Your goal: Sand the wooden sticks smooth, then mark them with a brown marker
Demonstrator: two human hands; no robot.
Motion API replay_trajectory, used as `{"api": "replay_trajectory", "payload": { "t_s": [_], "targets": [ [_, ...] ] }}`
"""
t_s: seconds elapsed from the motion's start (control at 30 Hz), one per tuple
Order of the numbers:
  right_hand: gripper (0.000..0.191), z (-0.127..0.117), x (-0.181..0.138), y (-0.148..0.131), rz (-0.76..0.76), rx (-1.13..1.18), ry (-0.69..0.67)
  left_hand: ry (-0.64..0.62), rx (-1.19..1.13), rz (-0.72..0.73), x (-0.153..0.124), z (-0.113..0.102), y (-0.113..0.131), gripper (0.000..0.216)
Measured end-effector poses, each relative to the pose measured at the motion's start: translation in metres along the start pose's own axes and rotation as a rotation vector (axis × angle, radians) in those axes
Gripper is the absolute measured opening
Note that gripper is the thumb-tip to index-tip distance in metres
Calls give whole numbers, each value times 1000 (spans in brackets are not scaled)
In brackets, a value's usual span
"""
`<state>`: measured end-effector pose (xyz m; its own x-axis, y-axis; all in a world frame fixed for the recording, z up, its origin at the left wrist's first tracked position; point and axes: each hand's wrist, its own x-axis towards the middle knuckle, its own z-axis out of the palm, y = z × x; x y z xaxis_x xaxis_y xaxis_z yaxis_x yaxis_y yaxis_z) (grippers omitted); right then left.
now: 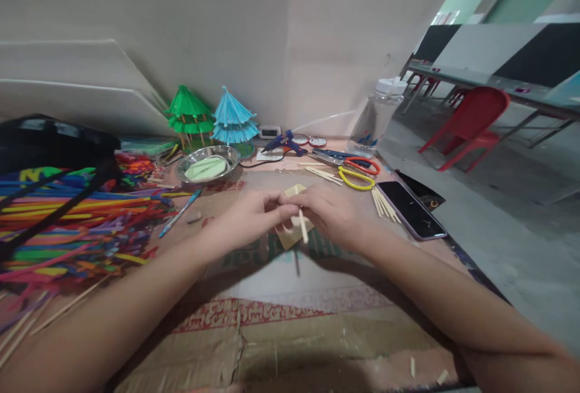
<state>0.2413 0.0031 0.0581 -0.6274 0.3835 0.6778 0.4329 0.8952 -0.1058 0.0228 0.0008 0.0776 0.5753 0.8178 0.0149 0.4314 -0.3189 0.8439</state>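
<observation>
My left hand (pixel 263 215) and my right hand (pixel 328 212) meet over the middle of the table, fingertips together and closed. A short pale wooden stick (pixel 303 227) is pinched between them, its lower end pointing toward me. Behind the fingers shows a square tan piece (pixel 290 237), partly covered; whether it is held or lies on the table I cannot tell. The stick's upper part is mostly hidden by the fingers of my right hand.
Colourful pipe cleaners (pixel 81 218) spread at left. Behind stand a metal bowl (pixel 183 169), green (pixel 188 106) and blue (pixel 233 115) paper-roofed models, a glue gun (pixel 287 142) and a bottle (pixel 378 115). Scissors (pixel 357 178), loose sticks (pixel 385 206) and a phone (pixel 412 209) lie right.
</observation>
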Motion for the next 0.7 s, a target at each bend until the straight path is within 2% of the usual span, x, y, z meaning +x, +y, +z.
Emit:
{"api": "replay_trajectory", "payload": {
  "t_s": [0.07,0.1,0.17,0.2,0.33,0.47,0.6,0.7],
  "targets": [
    [21,4,-2,5,234,68,-73,76,319,31,7,-5,-16,37],
    [25,6,-3,6,353,123,-119,60,426,71,10,-6,-24,33],
    [33,9,-6,8,528,255,-221,5,479,126,16,-4,-40,29],
    [35,11,-8,9,560,312,-266,-37,475,149,18,-1,-47,32],
    [25,19,-20,10,541,340,-360,-151,460,181,23,10,-62,50],
    [12,22,-22,5,591,334,-390,-202,505,141,24,12,-63,60],
    [15,26,-19,-2,466,331,-474,-210,493,141,24,11,-64,60],
    [15,25,-21,2,428,240,-472,-203,521,138,24,12,-69,61]
  ]
}}
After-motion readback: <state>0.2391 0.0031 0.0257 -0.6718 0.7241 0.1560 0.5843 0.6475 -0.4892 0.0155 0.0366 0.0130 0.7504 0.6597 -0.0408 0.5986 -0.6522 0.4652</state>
